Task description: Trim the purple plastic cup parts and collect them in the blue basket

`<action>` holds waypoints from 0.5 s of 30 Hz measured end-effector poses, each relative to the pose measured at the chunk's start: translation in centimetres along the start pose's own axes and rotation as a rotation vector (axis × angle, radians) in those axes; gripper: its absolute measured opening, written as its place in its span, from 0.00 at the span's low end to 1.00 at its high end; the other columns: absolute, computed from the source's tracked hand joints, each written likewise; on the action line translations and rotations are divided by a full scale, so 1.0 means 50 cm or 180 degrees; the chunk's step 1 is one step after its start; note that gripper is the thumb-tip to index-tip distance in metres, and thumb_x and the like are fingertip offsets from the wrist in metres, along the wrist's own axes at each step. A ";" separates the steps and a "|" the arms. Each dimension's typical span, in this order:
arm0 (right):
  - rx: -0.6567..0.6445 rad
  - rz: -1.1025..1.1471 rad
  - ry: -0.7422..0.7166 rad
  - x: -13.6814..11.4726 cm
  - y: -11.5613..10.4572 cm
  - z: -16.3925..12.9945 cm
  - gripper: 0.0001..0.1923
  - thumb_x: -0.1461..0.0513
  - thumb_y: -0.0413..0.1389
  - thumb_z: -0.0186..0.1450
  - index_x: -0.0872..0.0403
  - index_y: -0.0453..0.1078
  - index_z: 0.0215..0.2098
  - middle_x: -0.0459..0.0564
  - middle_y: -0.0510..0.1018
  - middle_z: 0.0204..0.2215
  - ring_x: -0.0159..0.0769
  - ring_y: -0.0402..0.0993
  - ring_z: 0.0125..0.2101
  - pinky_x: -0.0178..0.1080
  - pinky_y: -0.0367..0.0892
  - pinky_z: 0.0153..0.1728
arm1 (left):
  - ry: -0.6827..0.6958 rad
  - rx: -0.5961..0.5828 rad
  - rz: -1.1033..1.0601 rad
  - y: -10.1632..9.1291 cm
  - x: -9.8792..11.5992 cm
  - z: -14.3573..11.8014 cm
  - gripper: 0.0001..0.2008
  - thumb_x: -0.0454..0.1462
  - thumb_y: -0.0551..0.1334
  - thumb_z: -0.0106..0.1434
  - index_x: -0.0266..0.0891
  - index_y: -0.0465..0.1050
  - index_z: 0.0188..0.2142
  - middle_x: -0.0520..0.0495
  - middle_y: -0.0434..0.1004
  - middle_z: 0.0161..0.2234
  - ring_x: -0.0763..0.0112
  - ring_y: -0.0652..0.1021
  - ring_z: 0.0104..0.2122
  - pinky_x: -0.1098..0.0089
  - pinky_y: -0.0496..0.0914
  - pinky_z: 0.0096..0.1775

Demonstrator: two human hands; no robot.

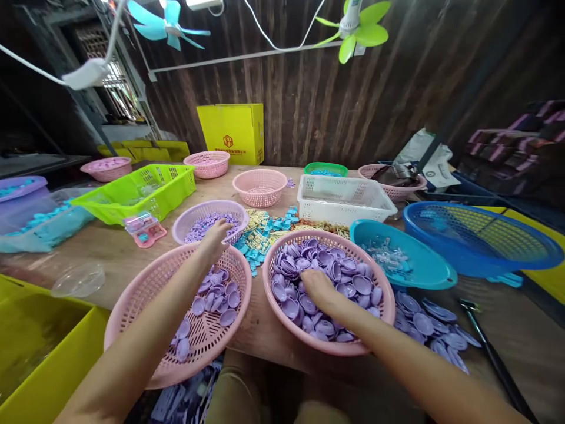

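My left hand (216, 233) is over the near side of a lavender basket (178, 227) holding many small purple pieces (200, 225). Its visible fingers look stretched out, with nothing seen in them. Below that forearm, a large pink basket (128, 300) holds a loose group of purple oval, dished pieces (216, 297). My right hand (316, 287) reaches into another pink basket (388, 294), heaped with the same purple oval pieces (324, 257). Its fingertips are down among the pieces and hidden, so whether it grips one cannot be seen.
Blue and cream small parts (258, 232) lie between the baskets. A white crate (348, 197), a teal basin (410, 265) and a blue basket (481, 235) stand right. More purple pieces (435, 327) and a black-handled tool (489, 347) lie front right. A green crate (136, 191) stands left.
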State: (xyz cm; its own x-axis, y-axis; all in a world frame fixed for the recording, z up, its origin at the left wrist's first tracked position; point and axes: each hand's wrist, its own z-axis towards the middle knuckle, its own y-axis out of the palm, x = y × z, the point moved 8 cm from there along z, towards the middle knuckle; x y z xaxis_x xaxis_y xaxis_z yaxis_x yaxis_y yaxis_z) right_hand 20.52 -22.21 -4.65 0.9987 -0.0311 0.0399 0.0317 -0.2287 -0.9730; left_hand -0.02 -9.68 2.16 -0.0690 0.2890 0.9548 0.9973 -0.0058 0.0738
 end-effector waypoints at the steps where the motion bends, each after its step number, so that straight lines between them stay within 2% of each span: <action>1: -0.0009 0.0015 0.0003 0.002 0.000 -0.001 0.17 0.73 0.41 0.62 0.61 0.70 0.40 0.59 0.75 0.38 0.41 0.72 0.40 0.37 0.65 0.38 | 0.0155 -0.0374 0.0247 0.031 -0.015 -0.023 0.16 0.36 0.60 0.50 0.40 0.68 0.41 0.44 0.67 0.45 0.59 0.64 0.50 0.57 0.58 0.49; 4: 0.0017 0.0060 0.0018 0.000 0.001 -0.004 0.17 0.73 0.41 0.62 0.62 0.69 0.41 0.60 0.74 0.39 0.39 0.72 0.40 0.36 0.64 0.38 | 0.0881 -0.1509 0.1456 0.131 -0.070 -0.105 0.13 0.36 0.59 0.51 0.38 0.70 0.37 0.45 0.70 0.38 0.63 0.70 0.40 0.62 0.63 0.44; 6: 0.0059 0.0105 0.0035 -0.003 0.003 -0.005 0.17 0.73 0.41 0.62 0.62 0.69 0.41 0.61 0.74 0.39 0.38 0.72 0.39 0.35 0.63 0.37 | 0.1481 -0.1921 0.2354 0.182 -0.106 -0.154 0.08 0.33 0.59 0.49 0.38 0.72 0.31 0.46 0.69 0.33 0.65 0.70 0.37 0.64 0.63 0.44; 8: 0.0124 0.0171 0.0050 -0.001 0.000 -0.007 0.16 0.73 0.41 0.62 0.62 0.69 0.39 0.61 0.74 0.38 0.37 0.72 0.38 0.34 0.63 0.36 | 0.1858 -0.2107 0.2749 0.217 -0.133 -0.184 0.06 0.28 0.60 0.45 0.39 0.71 0.23 0.47 0.67 0.28 0.63 0.69 0.36 0.65 0.62 0.44; 11: 0.0285 0.0323 0.0047 0.008 -0.018 -0.012 0.13 0.71 0.44 0.60 0.59 0.69 0.38 0.57 0.74 0.37 0.36 0.72 0.37 0.33 0.61 0.34 | 0.1762 -0.2242 0.2330 0.245 -0.151 -0.197 0.14 0.20 0.59 0.37 0.39 0.65 0.13 0.50 0.58 0.20 0.63 0.67 0.32 0.68 0.61 0.40; 15: 0.0517 0.0596 0.0104 0.029 -0.052 -0.031 0.11 0.67 0.43 0.61 0.56 0.66 0.37 0.51 0.75 0.31 0.33 0.71 0.31 0.32 0.58 0.29 | 0.1089 -0.2264 0.1243 0.262 -0.161 -0.185 0.20 0.13 0.53 0.33 0.40 0.58 0.07 0.54 0.50 0.15 0.68 0.63 0.24 0.73 0.59 0.33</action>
State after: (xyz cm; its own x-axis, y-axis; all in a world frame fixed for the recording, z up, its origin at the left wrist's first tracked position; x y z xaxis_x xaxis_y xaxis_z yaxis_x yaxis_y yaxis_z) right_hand 21.82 -23.15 -1.70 0.9860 -0.0902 -0.1399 -0.1454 -0.0568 -0.9877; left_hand 13.35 -20.94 -1.89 0.1555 -0.1600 0.9748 0.7060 -0.6722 -0.2230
